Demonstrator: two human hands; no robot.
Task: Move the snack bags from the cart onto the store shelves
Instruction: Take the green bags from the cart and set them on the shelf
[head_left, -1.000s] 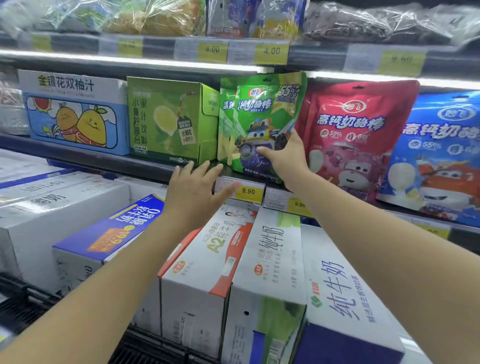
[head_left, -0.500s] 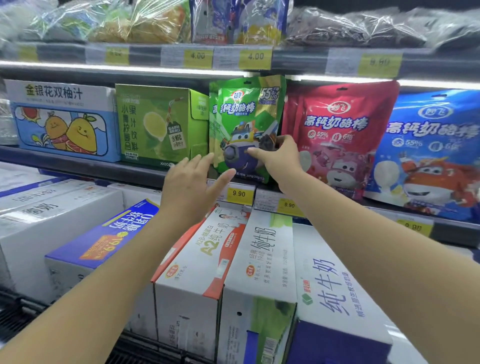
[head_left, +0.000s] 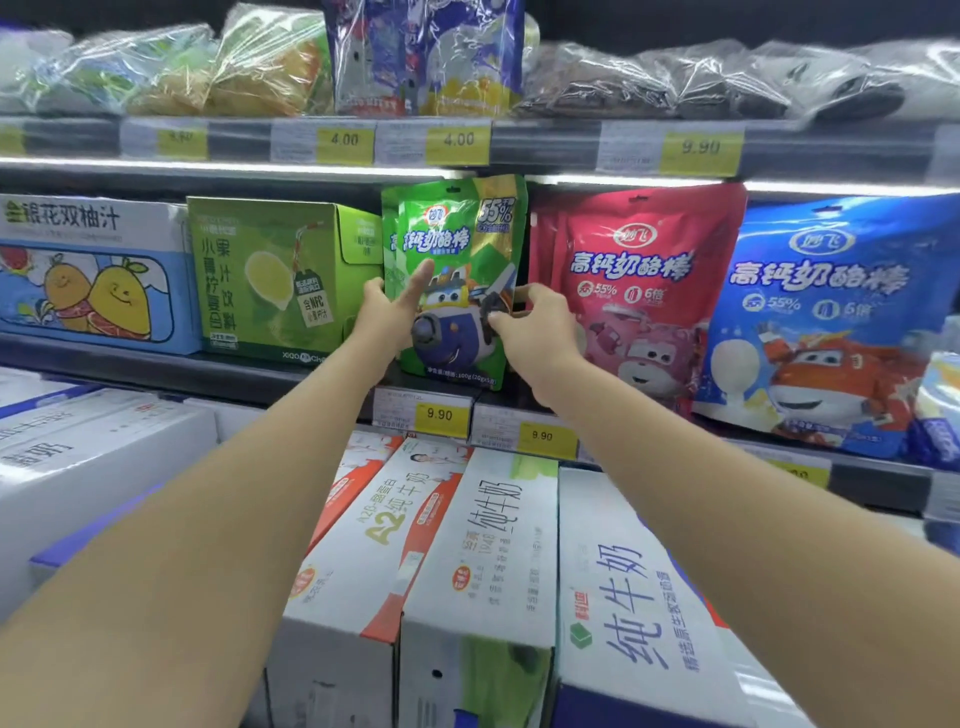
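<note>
I see my left hand (head_left: 387, 317) clasping the left edge of the green foil snack bag with a cartoon plane (head_left: 457, 244), thumb stretched across its front, fingers tucked behind. My right hand (head_left: 543, 335) pinches its right edge. The bag stands upright on the dark middle shelf (head_left: 156, 366), between a green drink carton (head_left: 280, 275) and a red snack bag (head_left: 639, 291). White milk cartons (head_left: 478, 545) sit below, under yellow price tags (head_left: 439, 414).

The left hand (head_left: 387, 312) has its fingertips lost behind the front green bag (head_left: 462, 244); the right hand (head_left: 540, 327) covers that bag's right edge; between the hands, a second green bag (head_left: 389, 244) shows only a sliver; right of the hands, the blue bag (head_left: 821, 322) is cut by the frame.
</note>
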